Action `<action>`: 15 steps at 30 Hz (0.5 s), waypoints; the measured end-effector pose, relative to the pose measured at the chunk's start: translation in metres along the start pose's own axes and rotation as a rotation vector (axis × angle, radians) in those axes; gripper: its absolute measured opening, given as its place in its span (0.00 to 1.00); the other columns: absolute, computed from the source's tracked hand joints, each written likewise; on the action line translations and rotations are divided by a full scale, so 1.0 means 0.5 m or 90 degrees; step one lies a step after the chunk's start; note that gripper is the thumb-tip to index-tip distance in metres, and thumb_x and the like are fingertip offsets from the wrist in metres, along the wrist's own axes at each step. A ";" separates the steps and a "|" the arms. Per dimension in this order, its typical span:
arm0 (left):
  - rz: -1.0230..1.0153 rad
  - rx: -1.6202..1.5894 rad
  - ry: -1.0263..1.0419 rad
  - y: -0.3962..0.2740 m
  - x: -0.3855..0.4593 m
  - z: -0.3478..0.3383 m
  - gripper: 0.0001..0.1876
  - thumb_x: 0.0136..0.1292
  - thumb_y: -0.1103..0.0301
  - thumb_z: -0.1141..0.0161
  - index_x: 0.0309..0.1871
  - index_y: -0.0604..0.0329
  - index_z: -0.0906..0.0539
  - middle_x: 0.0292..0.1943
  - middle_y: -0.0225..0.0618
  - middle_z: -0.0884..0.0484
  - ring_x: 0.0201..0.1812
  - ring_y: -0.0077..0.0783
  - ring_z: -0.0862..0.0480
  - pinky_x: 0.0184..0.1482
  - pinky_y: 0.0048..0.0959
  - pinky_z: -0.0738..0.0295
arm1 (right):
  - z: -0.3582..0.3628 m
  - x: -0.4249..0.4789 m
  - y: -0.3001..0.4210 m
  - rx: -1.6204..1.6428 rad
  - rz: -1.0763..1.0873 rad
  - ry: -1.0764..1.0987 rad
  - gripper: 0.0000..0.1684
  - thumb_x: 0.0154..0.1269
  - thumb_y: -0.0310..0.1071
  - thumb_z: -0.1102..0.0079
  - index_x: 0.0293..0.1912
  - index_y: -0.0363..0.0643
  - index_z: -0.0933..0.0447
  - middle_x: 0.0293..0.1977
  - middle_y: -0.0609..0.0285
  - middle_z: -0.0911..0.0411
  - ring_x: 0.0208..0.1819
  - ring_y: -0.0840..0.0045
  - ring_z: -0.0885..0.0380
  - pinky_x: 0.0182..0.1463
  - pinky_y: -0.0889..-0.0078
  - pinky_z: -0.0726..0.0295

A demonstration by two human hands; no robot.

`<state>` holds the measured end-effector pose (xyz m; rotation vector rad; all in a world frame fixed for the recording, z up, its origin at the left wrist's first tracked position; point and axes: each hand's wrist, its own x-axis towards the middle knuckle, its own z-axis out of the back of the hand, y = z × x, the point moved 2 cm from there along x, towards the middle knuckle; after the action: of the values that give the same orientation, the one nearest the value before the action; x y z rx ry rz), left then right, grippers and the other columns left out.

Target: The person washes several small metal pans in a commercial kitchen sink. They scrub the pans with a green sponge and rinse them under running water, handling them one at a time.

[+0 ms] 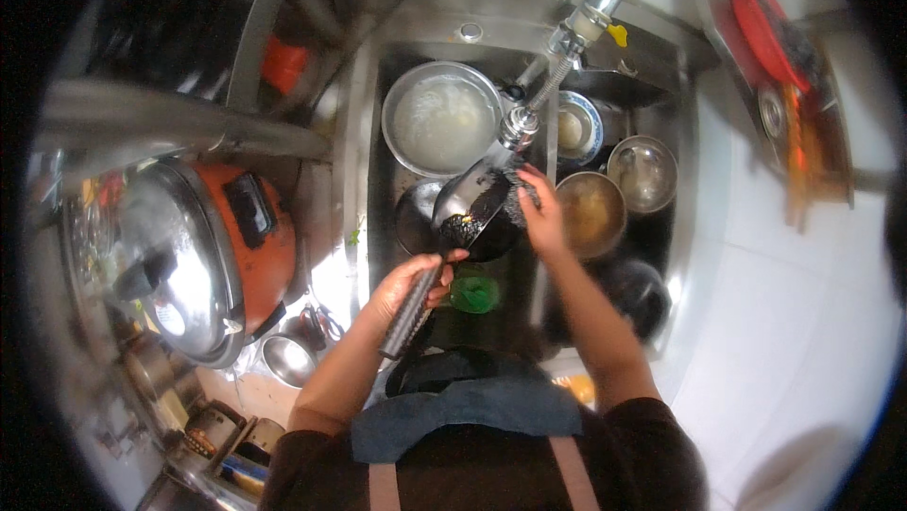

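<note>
My left hand (pixel 418 288) grips the dark ribbed handle (pixel 411 312) of a broad metal utensil (pixel 464 196), perhaps a scoop or spatula. Its wet blade slants up under the faucet spout (pixel 521 127), with dark patches and glints on its surface. At the blade's right edge, my right hand (pixel 544 217) holds a steel wool scrubber (pixel 521 203), partly hidden by the fingers. Below the utensil, a dark round pan (pixel 412 217) lies in the left sink basin, largely covered. A green object (pixel 475 294) sits lower in that basin, just right of my left hand.
A large metal basin of cloudy water (pixel 446 118) stands behind the utensil. The right sink basin holds a blue-rimmed bowl (pixel 592 121), two metal bowls (pixel 645 174) and a dark pot (pixel 634 295). An orange cooker (pixel 262 249) with a metal lid stands left of the sink.
</note>
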<state>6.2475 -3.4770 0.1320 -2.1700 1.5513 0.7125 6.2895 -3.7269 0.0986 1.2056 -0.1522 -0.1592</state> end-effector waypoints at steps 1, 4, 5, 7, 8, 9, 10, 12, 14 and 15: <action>0.017 0.126 -0.107 -0.008 -0.010 0.010 0.27 0.60 0.65 0.44 0.62 0.64 0.34 0.25 0.31 0.26 0.19 0.22 0.27 0.19 0.21 0.30 | -0.015 0.011 0.015 -0.014 0.020 0.032 0.16 0.65 0.31 0.44 0.52 0.42 0.25 0.55 0.52 0.27 0.60 0.63 0.31 0.63 0.67 0.35; 0.032 0.272 -0.182 -0.020 -0.018 0.011 0.27 0.55 0.72 0.38 0.58 0.65 0.33 0.24 0.33 0.25 0.21 0.24 0.23 0.19 0.22 0.28 | -0.054 0.044 0.011 -0.073 0.018 0.058 0.14 0.64 0.32 0.43 0.49 0.41 0.25 0.53 0.51 0.26 0.55 0.58 0.27 0.57 0.66 0.30; 0.034 0.313 -0.203 -0.023 -0.016 0.007 0.27 0.54 0.73 0.38 0.58 0.65 0.33 0.24 0.33 0.25 0.21 0.24 0.23 0.19 0.22 0.28 | -0.062 0.056 0.005 -0.089 0.010 0.057 0.14 0.64 0.33 0.43 0.49 0.41 0.25 0.51 0.51 0.25 0.53 0.58 0.27 0.56 0.66 0.29; 0.021 0.432 -0.238 -0.010 0.000 0.013 0.35 0.55 0.74 0.39 0.65 0.70 0.42 0.31 0.41 0.23 0.22 0.27 0.23 0.21 0.25 0.28 | -0.057 0.089 -0.033 -0.137 -0.041 -0.022 0.09 0.64 0.34 0.43 0.43 0.42 0.23 0.39 0.50 0.21 0.42 0.57 0.22 0.47 0.65 0.26; -0.001 0.499 -0.255 0.001 0.010 0.017 0.38 0.55 0.74 0.39 0.67 0.70 0.45 0.34 0.43 0.23 0.22 0.28 0.22 0.22 0.26 0.27 | -0.040 0.104 -0.057 -0.078 -0.076 -0.046 0.09 0.65 0.35 0.43 0.42 0.43 0.23 0.37 0.50 0.21 0.40 0.58 0.22 0.45 0.67 0.26; -0.025 0.562 -0.271 0.009 0.021 0.021 0.40 0.55 0.74 0.39 0.69 0.71 0.48 0.37 0.46 0.22 0.22 0.29 0.22 0.22 0.27 0.27 | -0.023 0.115 -0.055 -0.021 -0.112 -0.066 0.09 0.65 0.37 0.43 0.41 0.43 0.23 0.34 0.51 0.20 0.38 0.59 0.21 0.42 0.68 0.26; -0.051 0.588 -0.290 0.002 0.017 0.006 0.42 0.54 0.75 0.39 0.70 0.72 0.50 0.40 0.49 0.23 0.22 0.30 0.22 0.24 0.28 0.26 | 0.001 0.127 -0.011 -0.118 -0.145 -0.045 0.10 0.66 0.38 0.44 0.42 0.43 0.23 0.32 0.51 0.21 0.33 0.63 0.21 0.39 0.70 0.27; -0.078 0.610 -0.294 -0.010 0.025 -0.006 0.44 0.54 0.76 0.39 0.71 0.73 0.52 0.44 0.51 0.23 0.24 0.31 0.22 0.25 0.30 0.25 | 0.020 0.136 -0.021 -0.111 -0.131 -0.020 0.11 0.67 0.39 0.45 0.42 0.43 0.24 0.30 0.52 0.22 0.32 0.65 0.22 0.36 0.67 0.27; -0.111 0.687 -0.307 -0.014 0.043 0.029 0.43 0.53 0.77 0.39 0.70 0.74 0.50 0.46 0.52 0.23 0.27 0.31 0.21 0.27 0.30 0.24 | 0.006 0.139 -0.034 -0.080 -0.098 0.021 0.12 0.66 0.39 0.45 0.42 0.42 0.24 0.32 0.51 0.22 0.33 0.61 0.22 0.36 0.66 0.27; -0.086 0.694 -0.309 -0.021 0.044 0.022 0.42 0.52 0.77 0.39 0.69 0.74 0.49 0.47 0.52 0.23 0.27 0.31 0.20 0.26 0.29 0.24 | -0.010 0.132 -0.016 -0.078 -0.057 0.025 0.12 0.66 0.40 0.45 0.42 0.41 0.24 0.33 0.50 0.22 0.33 0.59 0.22 0.36 0.66 0.26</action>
<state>6.2613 -3.4841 0.1103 -1.1546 1.1011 0.2016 6.3550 -3.7385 0.0913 1.0939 -0.0526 -0.2203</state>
